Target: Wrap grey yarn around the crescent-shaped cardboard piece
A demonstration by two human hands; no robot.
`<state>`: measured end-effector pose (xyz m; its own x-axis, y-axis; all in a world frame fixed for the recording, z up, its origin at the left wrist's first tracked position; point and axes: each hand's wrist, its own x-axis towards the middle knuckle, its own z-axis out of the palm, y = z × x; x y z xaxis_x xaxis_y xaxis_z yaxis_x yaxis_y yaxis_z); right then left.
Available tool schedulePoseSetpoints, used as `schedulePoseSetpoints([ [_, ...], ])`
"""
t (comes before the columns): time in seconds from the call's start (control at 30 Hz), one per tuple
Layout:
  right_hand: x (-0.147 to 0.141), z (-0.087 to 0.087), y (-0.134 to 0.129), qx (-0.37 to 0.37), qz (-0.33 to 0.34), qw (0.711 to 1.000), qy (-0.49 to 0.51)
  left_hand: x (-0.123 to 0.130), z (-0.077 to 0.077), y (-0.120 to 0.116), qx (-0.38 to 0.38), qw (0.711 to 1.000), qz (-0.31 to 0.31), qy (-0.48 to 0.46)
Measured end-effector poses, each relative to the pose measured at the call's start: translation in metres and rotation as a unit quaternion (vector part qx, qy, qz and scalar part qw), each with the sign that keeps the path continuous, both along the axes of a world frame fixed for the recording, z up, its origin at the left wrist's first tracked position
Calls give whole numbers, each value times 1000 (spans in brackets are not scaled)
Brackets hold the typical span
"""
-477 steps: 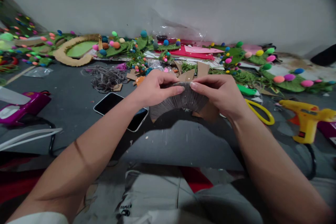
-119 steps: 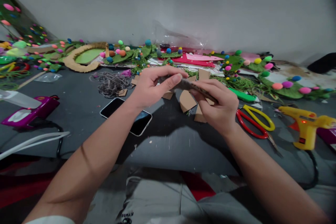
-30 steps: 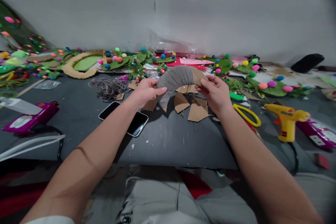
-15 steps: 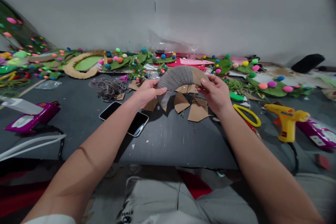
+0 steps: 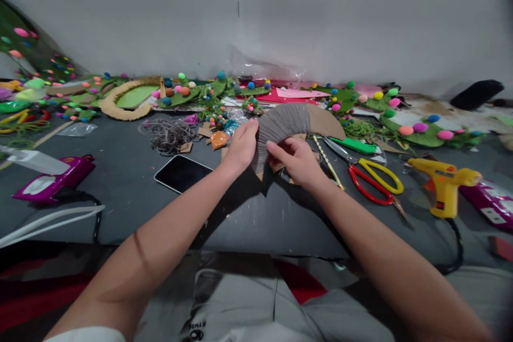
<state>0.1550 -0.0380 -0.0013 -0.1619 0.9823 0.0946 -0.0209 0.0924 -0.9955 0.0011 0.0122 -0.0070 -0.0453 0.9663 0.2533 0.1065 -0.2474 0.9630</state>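
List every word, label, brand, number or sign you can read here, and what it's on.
"KYMO…" on the grey trousers, best reading; the ending is blurred.
Yellow glue gun: markings too small to read.
Purple power strips: no legible text.

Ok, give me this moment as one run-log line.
left hand: gripping curved, grey-yarn-wrapped cardboard piece | right hand: at its inner edge | right end: bare | red-and-yellow-handled scissors: on dark table

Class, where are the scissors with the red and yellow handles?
In the head view, the scissors lie on the dark table at the person's right, between the right hand and the yellow glue gun.
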Motion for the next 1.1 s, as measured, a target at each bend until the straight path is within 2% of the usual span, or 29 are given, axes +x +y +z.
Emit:
schedulePoseSetpoints([
  [0.2,0,4,-4,-5,28,999,-45,-2,1,-3,-10,1000,-25,9],
  [0.43,3,10,-7,9,43,998,-43,6,3,-13,7,995,-59,-81],
  [0.53,4,11,-7,10,49,998,-44,8,2,-13,4,993,-78,-91],
  [0.7,5,7,-4,0,51,997,-58,3,1,-8,32,997,-65,-35],
  [0.8,5,3,-2,7,36,995,-87,0,6,-7,52,997,-53,14],
  [0.9,5,1,-2,26,29,991,-126,0,12,-10,48,997,-49,16],
  [1.1,0,9,-10,38,87,985,-144,-1,14,-13,34,997,-43,56],
])
